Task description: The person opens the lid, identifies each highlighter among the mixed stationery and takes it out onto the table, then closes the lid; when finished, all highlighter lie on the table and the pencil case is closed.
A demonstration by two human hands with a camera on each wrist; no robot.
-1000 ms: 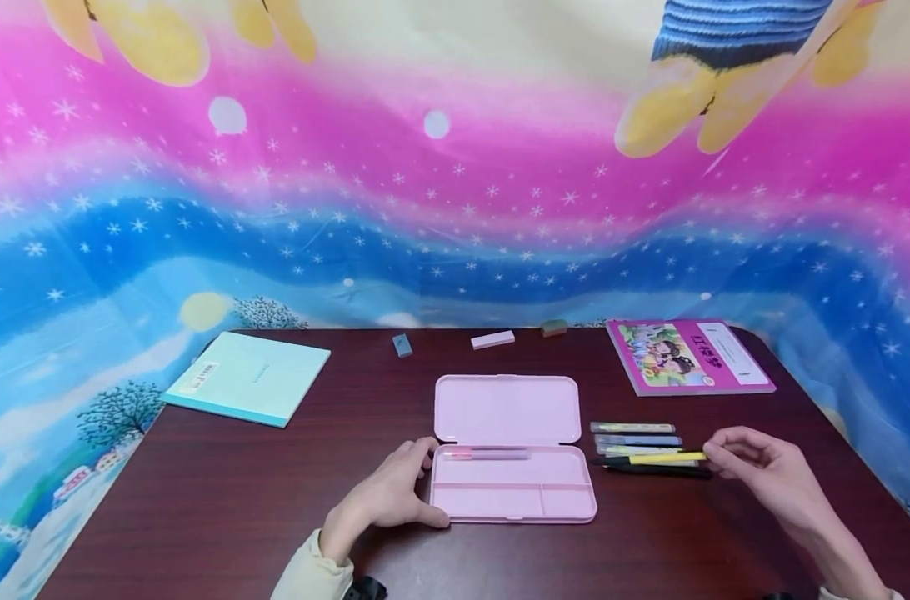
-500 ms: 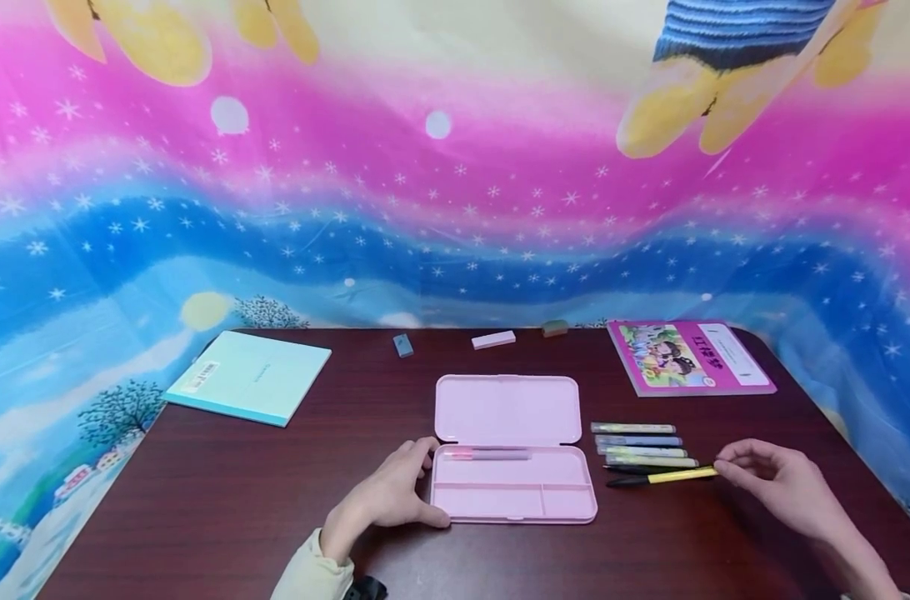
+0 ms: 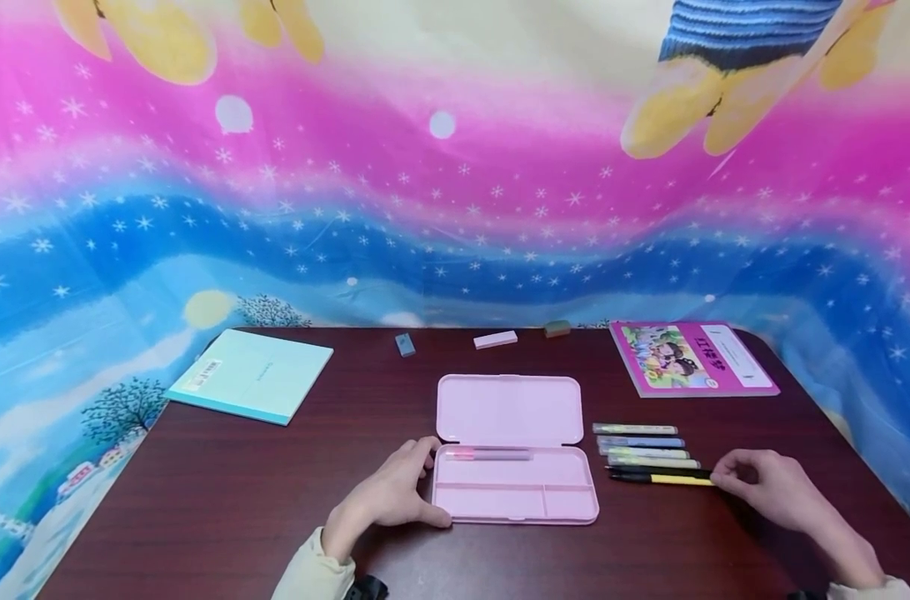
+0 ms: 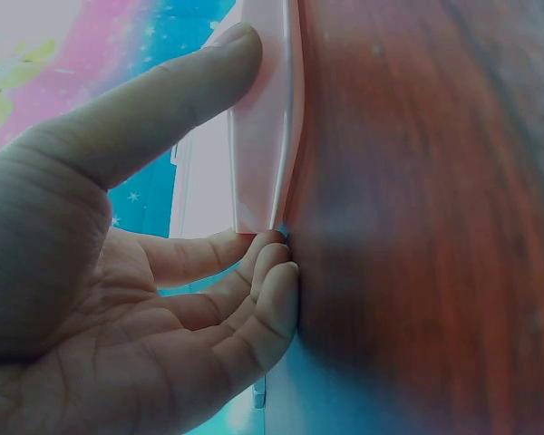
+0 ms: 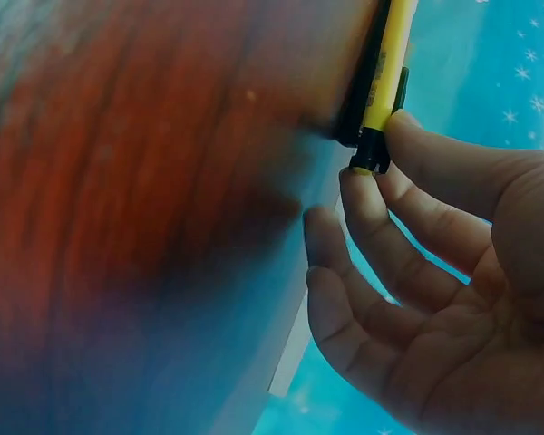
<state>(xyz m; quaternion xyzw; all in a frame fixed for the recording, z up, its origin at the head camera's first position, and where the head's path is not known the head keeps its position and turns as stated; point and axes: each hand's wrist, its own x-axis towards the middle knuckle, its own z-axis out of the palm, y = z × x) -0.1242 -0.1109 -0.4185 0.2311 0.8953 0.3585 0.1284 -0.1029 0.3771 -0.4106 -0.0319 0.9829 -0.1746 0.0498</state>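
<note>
A pink pencil case (image 3: 492,503) lies with its lid folded back, a pink-tipped pen (image 3: 500,455) in its long rear compartment. My left hand (image 3: 387,490) holds the case's near left corner, thumb along the front side and fingers at the left end. To the right of the case, my right hand (image 3: 773,490) pinches the rear end of a yellow-and-black pen (image 3: 680,480) between thumb and fingers. In the right wrist view, the pen's clip shows beside the thumb. That pen lies low over the table, alongside a black pen (image 5: 361,86).
Several pale markers (image 3: 635,429) lie in a row behind the two pens. Three erasers, blue (image 3: 405,345), white (image 3: 495,340) and green-brown (image 3: 557,329), line the far edge. A mint notebook (image 3: 256,375) is at left, a magenta book (image 3: 691,358) at back right.
My right hand has drawn the yellow-and-black pen from above the other pens toward the near side and lowered it beside the black pen. The left hand stays at the case.
</note>
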